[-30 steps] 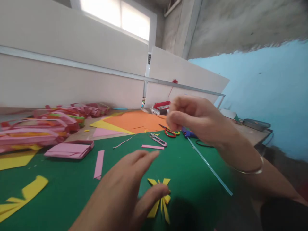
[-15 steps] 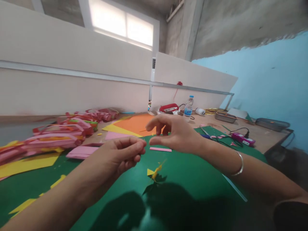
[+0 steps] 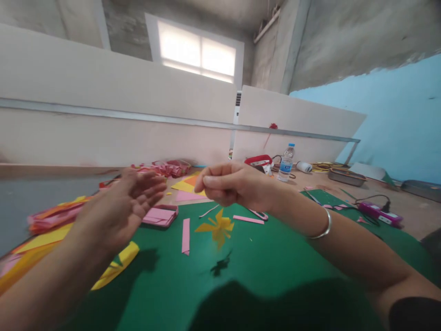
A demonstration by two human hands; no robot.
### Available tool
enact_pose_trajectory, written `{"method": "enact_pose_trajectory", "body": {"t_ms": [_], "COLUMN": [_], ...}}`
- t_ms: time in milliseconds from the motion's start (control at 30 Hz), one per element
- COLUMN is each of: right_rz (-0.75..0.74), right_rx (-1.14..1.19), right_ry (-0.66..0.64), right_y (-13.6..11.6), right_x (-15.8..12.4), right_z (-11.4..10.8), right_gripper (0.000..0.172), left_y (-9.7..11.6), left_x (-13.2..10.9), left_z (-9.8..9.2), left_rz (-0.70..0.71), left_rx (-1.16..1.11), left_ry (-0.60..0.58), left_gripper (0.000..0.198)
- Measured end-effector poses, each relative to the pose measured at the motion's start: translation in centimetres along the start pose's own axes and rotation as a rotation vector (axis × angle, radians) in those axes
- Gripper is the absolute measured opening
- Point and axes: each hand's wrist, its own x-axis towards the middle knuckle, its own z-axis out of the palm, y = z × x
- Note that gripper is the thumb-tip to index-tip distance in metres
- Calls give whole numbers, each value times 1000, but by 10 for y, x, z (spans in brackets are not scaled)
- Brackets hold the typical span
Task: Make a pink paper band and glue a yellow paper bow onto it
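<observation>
Above the middle of the green mat [image 3: 275, 257], the yellow paper star [image 3: 215, 227] hangs clear of its shadow, just below the pinched-shut fingers of the right hand [image 3: 237, 186], the nearer one, while the left hand [image 3: 124, 211] stands off to its left, fingers spread and empty.

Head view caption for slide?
Left hand open, right hand pinched shut above a yellow paper flower, over the green mat.

Yellow star cutout [image 3: 217, 227]: thin matt paper. Pink strip [image 3: 186, 235]: matt paper. Green mat [image 3: 275, 257]: smooth, matt. Bangle [image 3: 324, 226]: polished metal. Bottle [image 3: 286, 163]: clear plastic. Counter [image 3: 411, 224]: matt, wood-toned.
</observation>
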Motion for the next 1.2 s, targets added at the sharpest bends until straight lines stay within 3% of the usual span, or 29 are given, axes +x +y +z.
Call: {"method": "enact_pose_trajectory", "body": {"t_ms": [100,200,267,300,367,467,567,667,767,800,867,900,1000,1100,1200], "right_rz": [-128,-240,-260,-258,-242,-225,-212,-155,11,67,113,104,38,-74,-308], "right_rx": [8,16,19,17,0,-114,-407,-821,-1204,-1283,-1356,-1332,-1062,-678,-370], "right_ry": [34,57,66,75,117,251,320,197,35,-13,-94,-123,-109,99,388], "right_y": [-18,-25,-24,-23,-20,-15,-7,3,9,9,9,8,6,-1,-27], "right_x": [18,35,44,48,52,49,36,19,5,2,-3,-4,-4,-1,-4], "right_z": [6,14,18,19,19,14,5,-4,-10,-11,-13,-14,-16,-18,-16], "right_gripper": [18,20,19,19,19,18,15,23,40,40,24,16,17,14,15], "left_y": [-10,-24,-31,-34,-38,-40,-38,-37,-38,-39,-42,-43,-46,-46,-43], "left_x": [-11,-27,-32,-33,-32,-29,-30,-31,-29,-29,-27,-26,-24,-24,-27], "left_z": [1,7,7,7,4,1,1,2,1,1,0,0,-1,0,-1], "left_rz": [-124,-62,-85,-119,-212,-305,-314,-322,-327,-324,-315,-311,-314,-332,-349], "left_rx": [180,325,389,413,457,476,409,400,391,396,420,434,465,503,538], "left_ry": [-313,-385,-508,-573,-664,-658,-606,-605,-614,-614,-614,-616,-627,-632,-640], "left_gripper": [44,60,75,77,59,28,24,24,26,26,25,24,21,18,14]}}
